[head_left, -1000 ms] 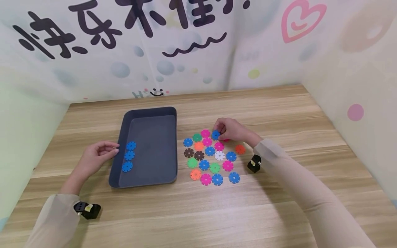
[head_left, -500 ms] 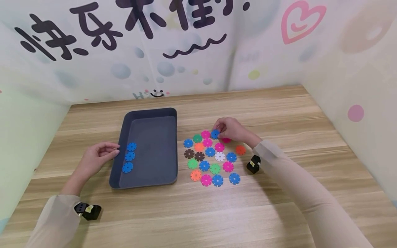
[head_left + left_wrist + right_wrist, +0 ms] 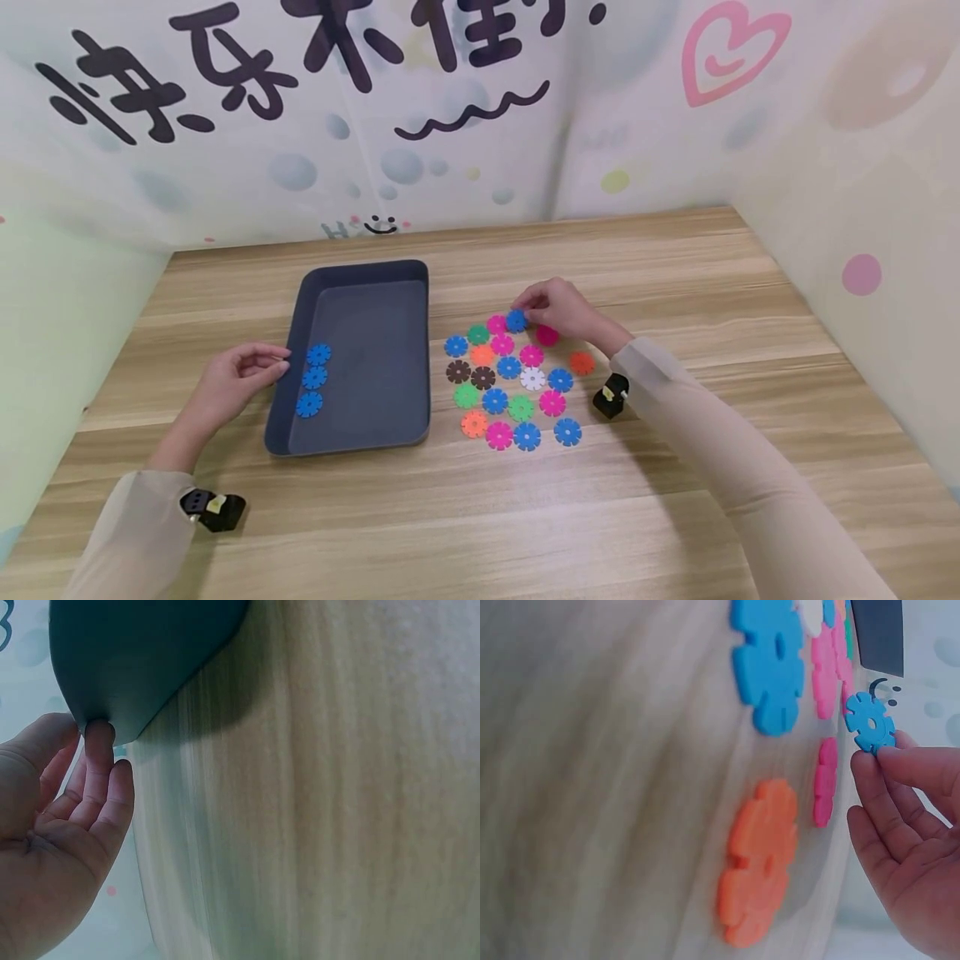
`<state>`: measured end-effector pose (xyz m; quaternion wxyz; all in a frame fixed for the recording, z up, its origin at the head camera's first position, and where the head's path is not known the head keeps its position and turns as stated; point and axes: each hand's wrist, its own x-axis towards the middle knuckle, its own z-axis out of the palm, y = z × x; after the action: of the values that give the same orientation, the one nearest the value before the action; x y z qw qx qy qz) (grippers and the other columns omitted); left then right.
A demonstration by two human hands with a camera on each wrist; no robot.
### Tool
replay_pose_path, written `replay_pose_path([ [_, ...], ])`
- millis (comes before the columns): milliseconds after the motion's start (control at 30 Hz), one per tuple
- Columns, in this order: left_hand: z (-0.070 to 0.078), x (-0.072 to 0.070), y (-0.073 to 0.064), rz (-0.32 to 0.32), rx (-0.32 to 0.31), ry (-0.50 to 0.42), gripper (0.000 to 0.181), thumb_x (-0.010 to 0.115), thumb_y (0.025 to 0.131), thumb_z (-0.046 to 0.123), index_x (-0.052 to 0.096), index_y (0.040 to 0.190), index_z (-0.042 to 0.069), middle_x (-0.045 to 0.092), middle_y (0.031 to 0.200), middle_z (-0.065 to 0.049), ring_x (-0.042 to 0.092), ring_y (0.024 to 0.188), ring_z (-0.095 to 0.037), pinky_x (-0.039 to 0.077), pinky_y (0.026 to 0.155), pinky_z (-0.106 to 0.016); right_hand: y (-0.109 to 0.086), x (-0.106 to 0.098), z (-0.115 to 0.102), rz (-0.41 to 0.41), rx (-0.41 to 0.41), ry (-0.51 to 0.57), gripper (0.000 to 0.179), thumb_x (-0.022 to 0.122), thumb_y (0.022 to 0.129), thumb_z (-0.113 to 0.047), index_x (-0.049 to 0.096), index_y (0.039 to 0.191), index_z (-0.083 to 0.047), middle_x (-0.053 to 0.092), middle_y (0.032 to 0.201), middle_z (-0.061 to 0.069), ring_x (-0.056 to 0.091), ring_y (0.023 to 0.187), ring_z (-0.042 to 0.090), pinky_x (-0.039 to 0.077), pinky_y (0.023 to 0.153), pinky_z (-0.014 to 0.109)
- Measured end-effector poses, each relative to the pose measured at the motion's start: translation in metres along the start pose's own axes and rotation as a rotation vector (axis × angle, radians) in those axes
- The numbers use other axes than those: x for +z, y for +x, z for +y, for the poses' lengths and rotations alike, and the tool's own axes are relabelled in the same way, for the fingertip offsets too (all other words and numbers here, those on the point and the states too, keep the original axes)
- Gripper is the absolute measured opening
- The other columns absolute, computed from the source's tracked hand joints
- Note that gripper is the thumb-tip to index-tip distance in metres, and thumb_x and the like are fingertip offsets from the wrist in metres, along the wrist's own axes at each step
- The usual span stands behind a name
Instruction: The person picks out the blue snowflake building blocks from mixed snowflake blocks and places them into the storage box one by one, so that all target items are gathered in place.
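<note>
My right hand (image 3: 562, 308) pinches a blue notched plastic disc (image 3: 870, 722) by its edge, between thumb and fingertips. In the right wrist view that disc is tilted up, clear of the table. My left hand (image 3: 238, 379) grips the left rim of a dark grey tray (image 3: 360, 367), its thumb and fingers meeting at the wall in the left wrist view. Three blue notched discs (image 3: 314, 377) lie in a column along the tray's left side. Below my right hand, a pink disc (image 3: 547, 335) lies flat on the table.
Right of the tray, several loose discs in blue, pink, green, orange, brown and white (image 3: 532, 379) spread over the wooden table (image 3: 450, 525). An orange-red disc (image 3: 582, 363) lies near the right wrist. A printed wall (image 3: 480, 183) stands along the table's back edge.
My right hand has lifted the blue disc slightly, up and a little to the left, uncovering more of the pink disc. The left hand stays at the tray's rim.
</note>
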<state>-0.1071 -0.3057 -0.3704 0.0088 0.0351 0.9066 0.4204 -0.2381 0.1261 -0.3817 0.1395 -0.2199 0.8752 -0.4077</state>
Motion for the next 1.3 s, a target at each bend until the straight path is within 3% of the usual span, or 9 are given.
replay_pose_path([
  [300,-0.001,0.0,0.0,0.005,-0.004,-0.003,0.031,0.058,0.091,0.019,0.059,0.111,-0.006,0.064,0.094,-0.009,0.058,0.073,-0.001,0.049,0.063,-0.018,0.006,0.004,-0.012,-0.015,-0.019,0.031,0.019,0.059,0.087,0.002,0.068,0.103,-0.001,0.066,0.103,0.011,0.06,0.095,0.022,0.049,0.082,0.03],
  [900,-0.004,0.0,0.001,0.003,0.0,-0.02,0.031,0.058,0.091,0.019,0.059,0.111,-0.005,0.064,0.089,0.004,0.058,0.072,-0.001,0.049,0.063,-0.018,0.033,0.036,-0.071,-0.082,-0.125,0.082,0.02,0.062,0.087,-0.004,0.068,0.106,-0.003,0.066,0.103,0.006,0.061,0.088,0.012,0.049,0.076,0.022],
  [1133,-0.005,0.001,0.001,0.006,0.001,-0.012,0.032,0.058,0.091,0.02,0.059,0.111,-0.005,0.064,0.09,0.0,0.058,0.073,-0.001,0.049,0.063,-0.018,0.046,0.051,-0.089,-0.093,-0.176,0.032,0.019,0.062,0.087,-0.005,0.07,0.104,-0.006,0.067,0.101,0.004,0.06,0.087,0.011,0.048,0.074,0.02],
  [1300,-0.004,0.001,0.001,0.006,0.007,-0.024,0.031,0.058,0.091,0.019,0.059,0.11,-0.006,0.064,0.089,0.004,0.059,0.073,0.0,0.049,0.063,-0.018,0.056,0.06,-0.1,-0.106,-0.199,0.009,0.018,0.061,0.087,-0.005,0.07,0.104,-0.006,0.067,0.101,0.005,0.06,0.087,0.011,0.048,0.074,0.019],
])
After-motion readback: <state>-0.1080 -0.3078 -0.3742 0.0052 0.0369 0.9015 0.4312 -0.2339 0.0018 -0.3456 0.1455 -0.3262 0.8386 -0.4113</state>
